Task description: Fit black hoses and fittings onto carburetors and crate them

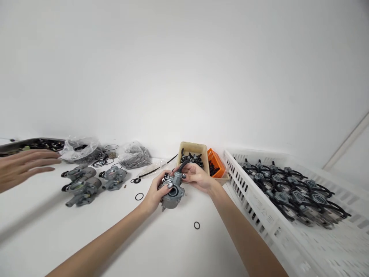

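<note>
A grey metal carburetor (172, 200) is held above the white table, its round bore facing me. My left hand (157, 195) is closed around its left side, with the thumb across the front. At the top of the carburetor a black rubber elbow tube (183, 164) sticks up to the right. My right hand (198, 177) pinches the carburetor's top where this tube joins; some of its fingers are hidden behind. Below lies a black O-ring (196, 225), and another black ring (139, 196) rests left of the carburetor.
Three carburetors (113, 177) stand at left, near a co-worker's outstretched hand (27, 167). Behind are plastic bags (134, 154) of small parts and a dark tray (43, 144). A cream bin (193, 147) and orange basket (220, 163) hold black parts. A white crate (268, 219) at right holds several carburetors.
</note>
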Available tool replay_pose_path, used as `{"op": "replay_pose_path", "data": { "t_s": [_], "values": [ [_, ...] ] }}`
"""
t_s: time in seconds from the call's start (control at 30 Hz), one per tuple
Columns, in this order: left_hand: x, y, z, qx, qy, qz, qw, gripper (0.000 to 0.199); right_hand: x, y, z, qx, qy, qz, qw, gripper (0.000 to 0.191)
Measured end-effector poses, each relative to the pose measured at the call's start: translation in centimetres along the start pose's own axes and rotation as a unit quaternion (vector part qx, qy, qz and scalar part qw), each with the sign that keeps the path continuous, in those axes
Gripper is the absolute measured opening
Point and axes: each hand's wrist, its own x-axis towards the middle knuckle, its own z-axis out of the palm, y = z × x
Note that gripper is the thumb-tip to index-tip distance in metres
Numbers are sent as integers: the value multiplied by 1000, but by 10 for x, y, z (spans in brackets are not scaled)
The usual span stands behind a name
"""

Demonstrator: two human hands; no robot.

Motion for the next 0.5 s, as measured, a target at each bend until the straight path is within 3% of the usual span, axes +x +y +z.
{"op": "replay_pose_path", "data": {
  "t_s": [0.17, 0.37, 0.5],
  "values": [
    [12, 55, 8, 80, -42, 49, 995, 56, -9, -35, 13, -61, 7, -82, 995, 31],
    [24, 133, 34, 259, -150, 136, 944, 48, -32, -79, 32, -156, 43, -188, 969, 26],
    [18, 156, 52, 237, -188, 146, 942, 44, -49, -94, 43, -200, 81, -237, 947, 23]
  ]
}}
